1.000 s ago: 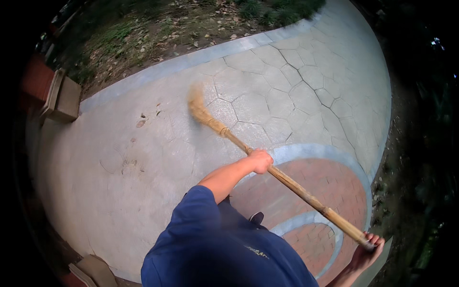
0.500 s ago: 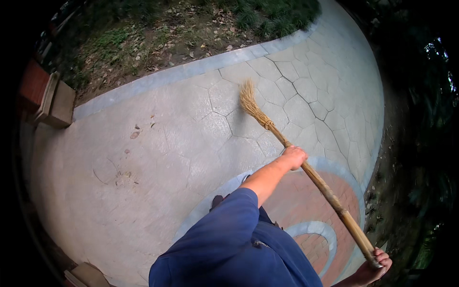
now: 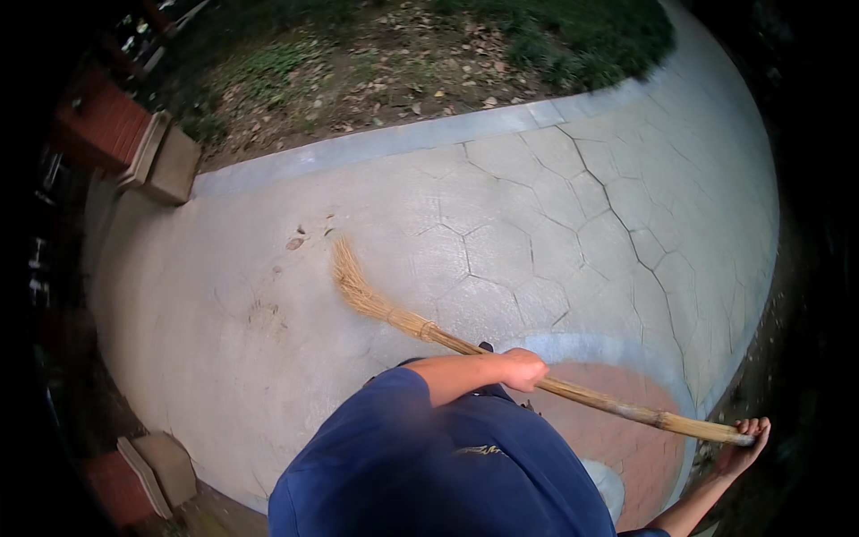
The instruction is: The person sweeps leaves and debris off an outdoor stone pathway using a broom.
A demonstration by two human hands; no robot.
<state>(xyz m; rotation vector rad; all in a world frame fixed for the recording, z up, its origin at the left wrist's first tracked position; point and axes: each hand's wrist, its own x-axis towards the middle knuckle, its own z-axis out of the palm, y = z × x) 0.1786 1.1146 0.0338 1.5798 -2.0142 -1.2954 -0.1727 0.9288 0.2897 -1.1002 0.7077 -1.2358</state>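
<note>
Over pale paving (image 3: pixel 555 224), both my hands (image 3: pixel 523 369) curl round a broom (image 3: pixel 608 405) whose bristles (image 3: pixel 353 285) could scatter leaves (image 3: pixel 295 242) if swung hard.

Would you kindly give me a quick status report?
Left hand gripping long tan jointed handle; right hand around its end. Curved straw-coloured broom head near small brown leaf on pale grey paving.

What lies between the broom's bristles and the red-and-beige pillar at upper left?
In the head view, a few small leaves lie near the bristles; from there to the pillar, the pale pavement looks bare.
</note>
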